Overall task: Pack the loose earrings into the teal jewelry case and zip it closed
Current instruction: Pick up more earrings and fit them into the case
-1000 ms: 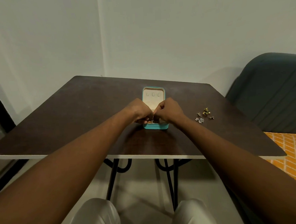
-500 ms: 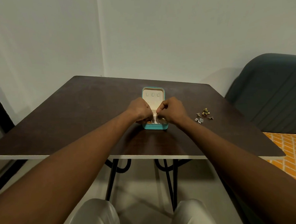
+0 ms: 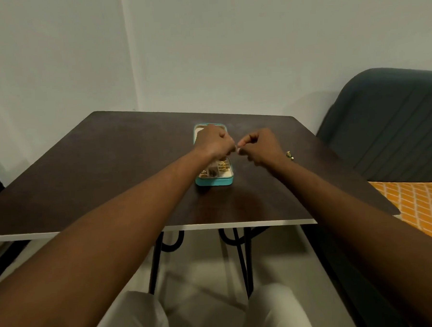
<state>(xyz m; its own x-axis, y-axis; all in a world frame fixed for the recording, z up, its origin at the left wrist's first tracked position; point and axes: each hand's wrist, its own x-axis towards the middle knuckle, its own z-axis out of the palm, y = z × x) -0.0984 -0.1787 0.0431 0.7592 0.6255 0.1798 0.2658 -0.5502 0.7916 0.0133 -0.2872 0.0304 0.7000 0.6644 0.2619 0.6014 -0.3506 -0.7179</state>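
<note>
A dark brown table [image 3: 110, 181] carries the open teal jewelry case [image 3: 214, 181], which sits on the far half of the top, roughly midway between its side edges. A dark padded chair [image 3: 387, 119] stands well to the right of the case, past the table's edge, with an orange patterned surface [image 3: 424, 202] in front of it. The case's cream-lined lid lies on the far side and its compartmented base on the near side. The left hand [image 3: 213, 141] is raised over the lid, hiding much of it, with its fingers curled in. The right hand [image 3: 261, 146] is just right of the case, its thumb and forefinger pressed together. The two sets of fingertips nearly meet, and I cannot tell whether they pinch anything. Gold earrings [image 3: 222, 166] fill several base compartments. One loose earring [image 3: 289, 155] lies on the table right of the case, beyond the right wrist.
</note>
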